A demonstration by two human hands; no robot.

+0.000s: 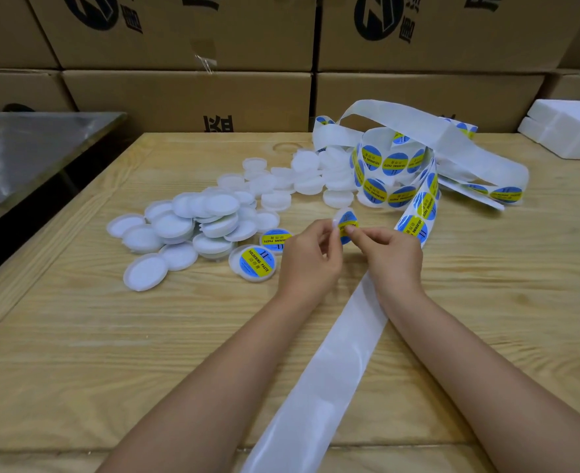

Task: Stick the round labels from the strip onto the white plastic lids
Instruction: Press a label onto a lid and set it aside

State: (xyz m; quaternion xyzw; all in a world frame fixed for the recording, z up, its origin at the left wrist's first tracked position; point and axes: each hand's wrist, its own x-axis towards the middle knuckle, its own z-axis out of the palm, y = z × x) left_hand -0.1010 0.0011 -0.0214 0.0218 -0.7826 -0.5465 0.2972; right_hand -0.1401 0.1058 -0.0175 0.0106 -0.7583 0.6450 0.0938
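Left hand (310, 257) pinches lid (336, 216) by rim, held just above table (486, 285), near strip (414, 221). Right hand (389, 254) pinches label (345, 219) onto it. I'd centre it, then smooth outward.

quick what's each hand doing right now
Left hand: holding a white lid by its edge.
Right hand: pinching the round label against that lid.

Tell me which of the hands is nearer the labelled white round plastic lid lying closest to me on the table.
Left. The left hand is just right of that labelled lid, close beside it; the right hand is farther right, beyond the left.
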